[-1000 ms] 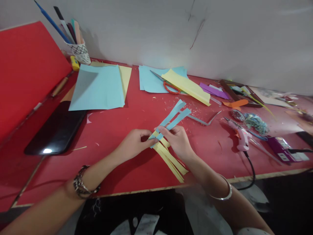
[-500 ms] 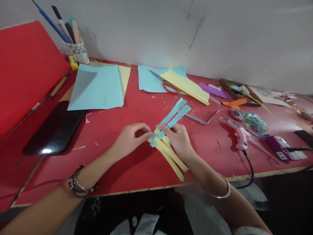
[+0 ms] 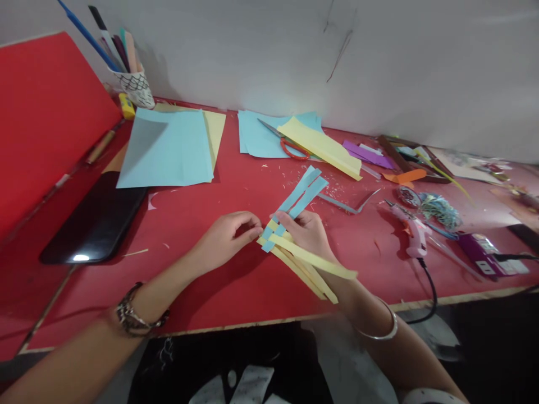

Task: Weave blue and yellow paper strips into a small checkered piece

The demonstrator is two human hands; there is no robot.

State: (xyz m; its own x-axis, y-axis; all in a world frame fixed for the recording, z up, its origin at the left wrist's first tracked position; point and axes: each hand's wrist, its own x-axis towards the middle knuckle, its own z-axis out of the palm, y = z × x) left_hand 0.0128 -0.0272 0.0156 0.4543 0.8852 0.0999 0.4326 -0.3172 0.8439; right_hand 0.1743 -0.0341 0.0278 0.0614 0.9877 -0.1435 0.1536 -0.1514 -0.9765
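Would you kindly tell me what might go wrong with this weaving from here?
The blue paper strips and yellow paper strips have loose ends, so if the right hand eases its grip, the weave might slip apart. One yellow strip crosses over that wrist and could snag. The glue gun cord near that arm might catch.

No words, brands or numbers could be read. Marks on the purple box (image 3: 475, 253) were too small.

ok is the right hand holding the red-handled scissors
No, the scissors lie on the blue sheets farther back, while the right hand holds blue and yellow paper strips.
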